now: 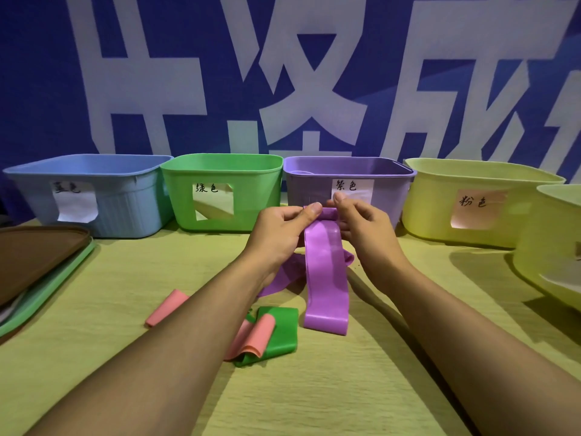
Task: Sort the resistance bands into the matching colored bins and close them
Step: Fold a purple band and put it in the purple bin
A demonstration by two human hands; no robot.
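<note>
Left hand (278,229) and right hand (366,226) pinch the rolled top of a purple band (325,278) before the purple bin (390,196) near the tabletop's far edge; rolling evenly should let it drop in cleanly.

Place: a staged demo or recording area, not a home.
Backdrop: blue banner (47,89) with huge white characters.
Setup: hand-labelled coloured bins (220,196) lined on a pale wood-grain tabletop (314,388).
</note>
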